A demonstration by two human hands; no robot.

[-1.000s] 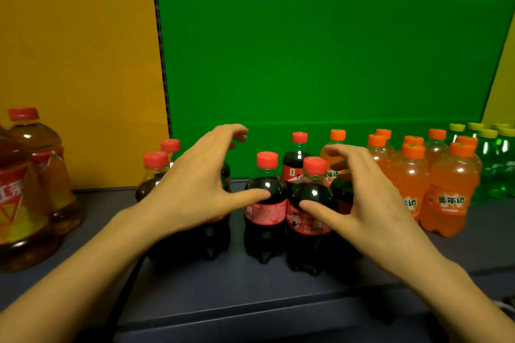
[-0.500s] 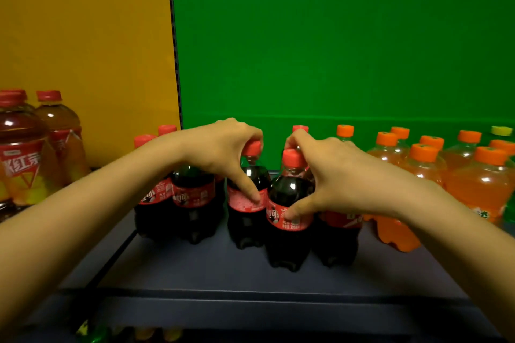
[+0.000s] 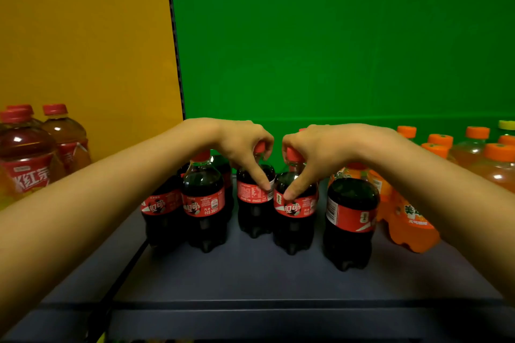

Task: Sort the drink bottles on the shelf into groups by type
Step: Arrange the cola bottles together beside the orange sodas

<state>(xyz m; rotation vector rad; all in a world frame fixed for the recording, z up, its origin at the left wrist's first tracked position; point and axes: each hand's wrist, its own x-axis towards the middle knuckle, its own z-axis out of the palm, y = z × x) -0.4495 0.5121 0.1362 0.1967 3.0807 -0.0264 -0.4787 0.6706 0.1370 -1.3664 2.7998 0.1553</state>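
Note:
Several small cola bottles with red caps and red labels stand on the dark shelf in front of the green back panel. My left hand is closed over the neck of one cola bottle, thumb pressed on its label. My right hand grips the neck of the neighbouring cola bottle, thumb on its label. The two held bottles stand side by side and touch. Another cola bottle stands alone to the right, under my right forearm. Two more cola bottles sit to the left, partly under my left forearm.
Orange soda bottles with orange caps crowd the right side, with a yellow-green cap at the far right edge. Large red-capped tea bottles stand at the left before the yellow panel. The shelf's front edge runs below the bottles.
Both hands went from open above the cola bottles to closed on the necks of two adjacent ones. The view has moved closer and shifted left, and the green bottles have left the frame.

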